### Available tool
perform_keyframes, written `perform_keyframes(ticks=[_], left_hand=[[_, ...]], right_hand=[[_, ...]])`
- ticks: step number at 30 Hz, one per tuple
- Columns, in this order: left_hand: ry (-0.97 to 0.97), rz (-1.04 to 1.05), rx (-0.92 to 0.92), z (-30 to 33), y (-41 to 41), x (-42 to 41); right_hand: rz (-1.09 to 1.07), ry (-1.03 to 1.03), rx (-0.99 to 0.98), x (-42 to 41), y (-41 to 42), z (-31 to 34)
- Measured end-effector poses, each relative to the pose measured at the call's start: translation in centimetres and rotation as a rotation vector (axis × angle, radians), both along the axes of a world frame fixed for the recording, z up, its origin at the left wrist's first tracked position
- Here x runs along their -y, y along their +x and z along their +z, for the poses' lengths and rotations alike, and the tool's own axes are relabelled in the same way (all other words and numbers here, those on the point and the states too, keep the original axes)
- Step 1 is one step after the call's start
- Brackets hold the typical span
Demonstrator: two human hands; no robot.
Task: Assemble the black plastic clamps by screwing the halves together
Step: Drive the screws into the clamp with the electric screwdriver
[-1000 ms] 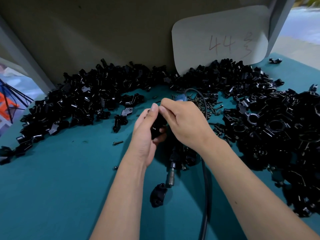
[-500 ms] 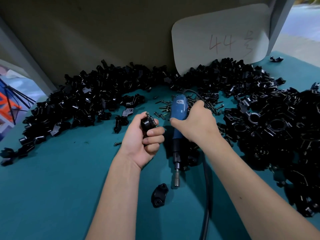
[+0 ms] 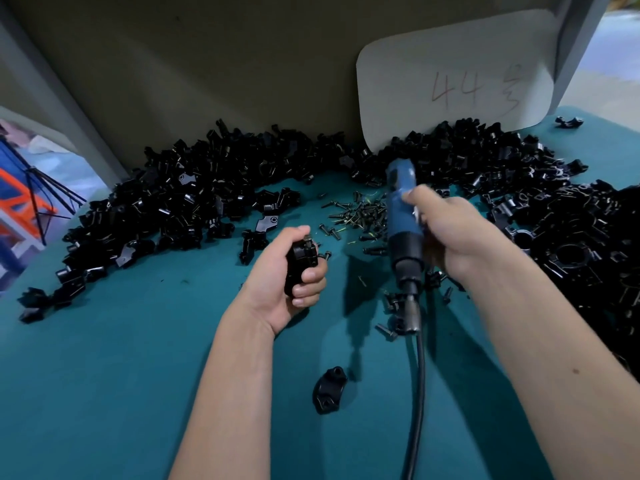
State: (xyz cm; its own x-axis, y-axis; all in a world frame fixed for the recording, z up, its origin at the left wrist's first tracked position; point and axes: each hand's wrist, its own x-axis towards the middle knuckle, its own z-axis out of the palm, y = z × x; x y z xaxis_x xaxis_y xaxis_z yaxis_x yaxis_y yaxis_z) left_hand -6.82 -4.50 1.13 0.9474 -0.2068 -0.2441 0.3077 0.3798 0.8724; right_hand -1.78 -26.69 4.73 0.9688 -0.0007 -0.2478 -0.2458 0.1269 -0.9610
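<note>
Over the teal table (image 3: 104, 375), left hand (image 3: 287, 282) clasps a clamp (image 3: 300, 265), right hand (image 3: 450, 233) grips the screwdriver (image 3: 403, 230).

Teal-covered table (image 3: 104, 393) against a drab board wall (image 3: 207, 64), daylight at both sides.

Glossy black plastic clamp parts (image 3: 194, 202) are glinting at 10 o'clock; table (image 3: 104, 375) is showing matt teal cloth; screwdriver (image 3: 403, 216) is showing smooth blue plastic; card (image 3: 450, 81) is looking matt paper.

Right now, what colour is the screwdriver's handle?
Blue, with a black lower part, on the electric screwdriver in the right hand; head view.
</note>
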Motion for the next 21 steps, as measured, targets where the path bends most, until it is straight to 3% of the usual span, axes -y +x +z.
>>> perform_keyframes(ticks=[6, 9, 12, 17, 21], left_hand=[[0.333, 0.223, 0.207, -0.4, 0.3, 0.8], [0.433, 0.188, 0.255, -0.5, 0.4, 0.8], [0.523, 0.131, 0.237, -0.7, 0.4, 0.8], [0.831, 0.237, 0.446, -1.1, 0.4, 1.0], [0.88, 0.216, 0.482, -1.3, 0.5, 0.9]], right_hand=[[-0.085, 0.592, 0.033, 0.0, -0.5, 1.1], [-0.117, 0.839, 0.073, -0.8, -0.8, 1.6], [-0.142, 0.82, 0.173, -1.3, -0.8, 1.9], [-0.345, 0.727, 0.298, -1.6, -1.2, 2.8], [-0.519, 0.714, 0.399, -1.7, -1.5, 3.3]])
